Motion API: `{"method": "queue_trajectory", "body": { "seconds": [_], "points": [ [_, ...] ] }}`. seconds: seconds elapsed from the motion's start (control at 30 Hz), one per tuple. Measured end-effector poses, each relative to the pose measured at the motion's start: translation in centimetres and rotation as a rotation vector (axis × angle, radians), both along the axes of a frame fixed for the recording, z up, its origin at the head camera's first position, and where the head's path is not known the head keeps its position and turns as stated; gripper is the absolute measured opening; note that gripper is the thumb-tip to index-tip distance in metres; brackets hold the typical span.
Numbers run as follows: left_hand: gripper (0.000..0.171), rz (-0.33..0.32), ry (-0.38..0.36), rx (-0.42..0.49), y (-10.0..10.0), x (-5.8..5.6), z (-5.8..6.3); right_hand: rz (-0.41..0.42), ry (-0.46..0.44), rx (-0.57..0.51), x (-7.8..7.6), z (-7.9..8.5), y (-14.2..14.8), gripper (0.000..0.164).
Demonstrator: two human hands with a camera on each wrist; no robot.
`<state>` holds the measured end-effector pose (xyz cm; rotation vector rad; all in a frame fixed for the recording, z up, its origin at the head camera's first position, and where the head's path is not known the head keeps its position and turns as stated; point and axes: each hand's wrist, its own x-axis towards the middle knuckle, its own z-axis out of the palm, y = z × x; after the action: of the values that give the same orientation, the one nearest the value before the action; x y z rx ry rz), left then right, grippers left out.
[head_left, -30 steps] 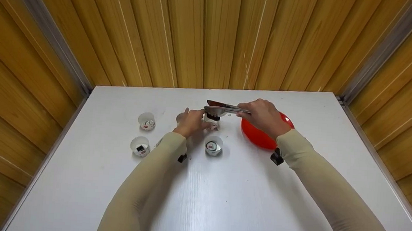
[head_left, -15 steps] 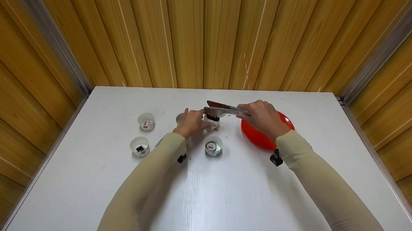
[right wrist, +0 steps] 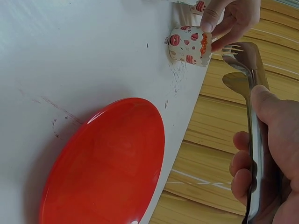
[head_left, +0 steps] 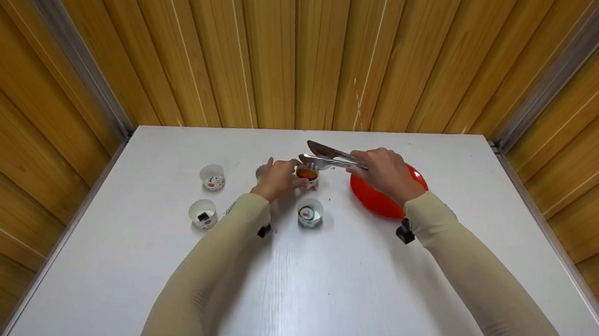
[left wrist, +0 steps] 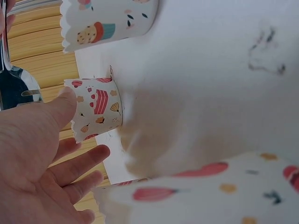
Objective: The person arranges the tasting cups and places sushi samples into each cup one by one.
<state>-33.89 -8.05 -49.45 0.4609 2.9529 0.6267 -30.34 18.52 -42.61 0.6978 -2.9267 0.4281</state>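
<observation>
My left hand [head_left: 276, 177] pinches the rim of a paper baking cup [left wrist: 98, 109] between thumb and finger; its other fingers stay spread. Inside this cup, an orange item [head_left: 307, 174] shows at the top. Metal tongs [right wrist: 257, 154] with a fork-shaped side and a spoon-like side are gripped in my right hand [head_left: 384, 168]. The tips of the tongs are parted above the cup, with nothing seen between them. Another paper cup [head_left: 309, 219] stands just nearer to me than the held one.
A red plate [head_left: 376, 202] lies under and beside my right wrist. Two more paper cups, one farther back [head_left: 214, 182] and one nearer [head_left: 202, 220], stand at the left. Small dark marks spot the white table [head_left: 290, 294]. Behind it rises a wood-patterned wall [head_left: 317, 58].
The tongs have spread wider and shifted slightly up and to the right, off the cup. Orange now shows in the cup where it looked dark before. The left hand stays put.
</observation>
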Motion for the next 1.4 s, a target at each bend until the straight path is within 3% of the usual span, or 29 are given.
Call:
{"method": "queue_trajectory", "body": {
  "seconds": [0.2, 0.43, 0.73, 1.2, 1.4],
  "points": [
    [0.050, -0.006, 0.005, -0.003, 0.0, 0.0, 0.1, -0.020, -0.008, -0.009, 0.1, -0.2, 0.5, 0.038],
    [0.056, -0.001, 0.034, -0.047, -0.2, 0.1, 0.0, -0.020, 0.049, 0.000, 0.2, -0.5, 1.5, 0.035],
    [0.059, 0.050, 0.009, -0.083, -0.3, 0.0, 0.2, -0.091, 0.009, -0.015, 0.6, -1.3, 3.6, 0.042],
    [0.061, 0.039, 0.009, -0.112, -0.6, 0.1, 0.1, -0.204, -0.026, -0.026, 2.2, -2.5, 8.2, 0.054],
    [0.060, 0.015, 0.035, -0.131, -0.7, 0.3, 0.1, -0.228, 0.017, -0.014, 2.9, -3.6, 10.1, 0.055]
  ]
}}
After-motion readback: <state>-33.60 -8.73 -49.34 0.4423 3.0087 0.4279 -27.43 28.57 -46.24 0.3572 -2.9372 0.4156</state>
